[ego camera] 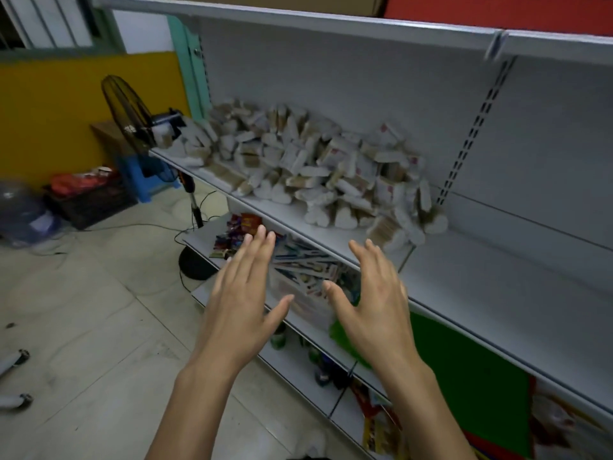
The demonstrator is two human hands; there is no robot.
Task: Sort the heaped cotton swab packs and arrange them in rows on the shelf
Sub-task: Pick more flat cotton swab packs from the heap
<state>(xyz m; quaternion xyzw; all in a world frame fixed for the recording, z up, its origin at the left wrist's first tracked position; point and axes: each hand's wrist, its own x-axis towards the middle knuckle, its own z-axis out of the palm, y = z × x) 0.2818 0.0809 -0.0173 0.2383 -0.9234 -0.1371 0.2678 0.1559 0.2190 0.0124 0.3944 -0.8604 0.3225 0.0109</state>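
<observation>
Both hands, left hand [242, 293] and right hand [371, 293], hover empty, fingers straight and loosely spread. The swab-pack heap [315, 171] lies at 12 o'clock on the shelf [481, 267], its long axis running 10-to-4; right hand looks nearer.

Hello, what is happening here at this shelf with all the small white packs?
A person stands in front of a shop shelf and holds both hands out toward it. The left hand and the right hand are open, with straight fingers, and hold nothing. They are in the air in front of the shelf edge and touch no pack. The cotton swab packs lie in one loose heap on the left part of the shelf. No tidy rows show; the right part is bare. Sorting has apparently not begun.
</observation>
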